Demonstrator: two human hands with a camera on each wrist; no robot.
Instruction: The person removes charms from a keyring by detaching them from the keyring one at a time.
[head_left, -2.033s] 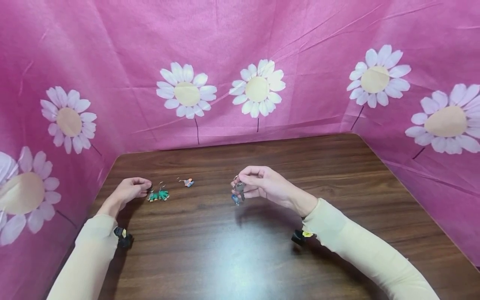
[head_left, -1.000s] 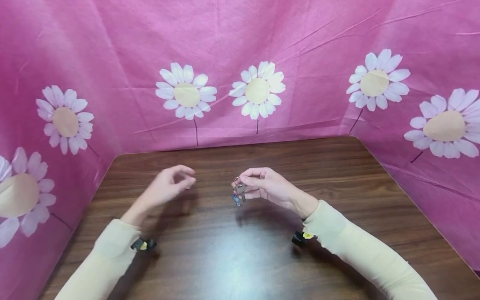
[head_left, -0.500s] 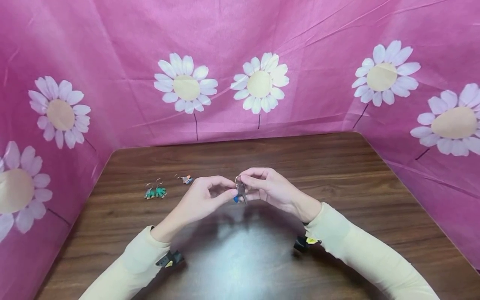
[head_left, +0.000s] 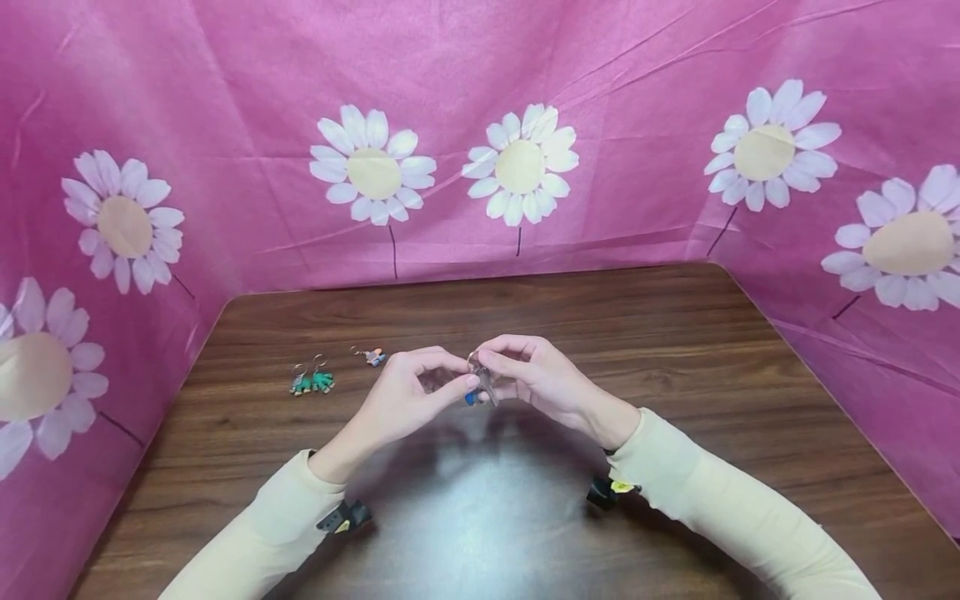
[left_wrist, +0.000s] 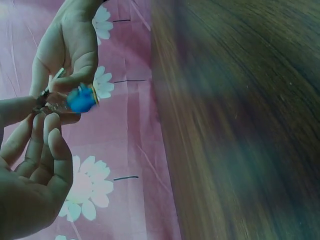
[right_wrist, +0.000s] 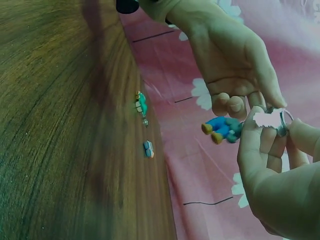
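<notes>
Mid-table in the head view, my right hand [head_left: 551, 383] pinches the metal ring [right_wrist: 288, 121] of a keychain above the table. A silver key [head_left: 486, 385] hangs from it, with a small blue toy figure [right_wrist: 220, 128] that has yellow feet. From the other side my left hand [head_left: 405, 392] pinches the keychain near the ring with thumb and fingertips. The exact hold is partly hidden by fingers. In the left wrist view the blue figure [left_wrist: 81, 99] is blurred and dangles below the fingers.
Two green figure keychains [head_left: 312, 382] lie side by side at the table's left. Near my left hand lies an orange and grey-blue keychain [head_left: 374, 357]. The brown wooden table [head_left: 675, 333] is bordered by a pink cloth [head_left: 622, 217] printed with daisies.
My left hand has left the green keychains and travelled right to meet the right hand at the keychain. My right hand has stayed nearly still; the key now tilts slightly.
</notes>
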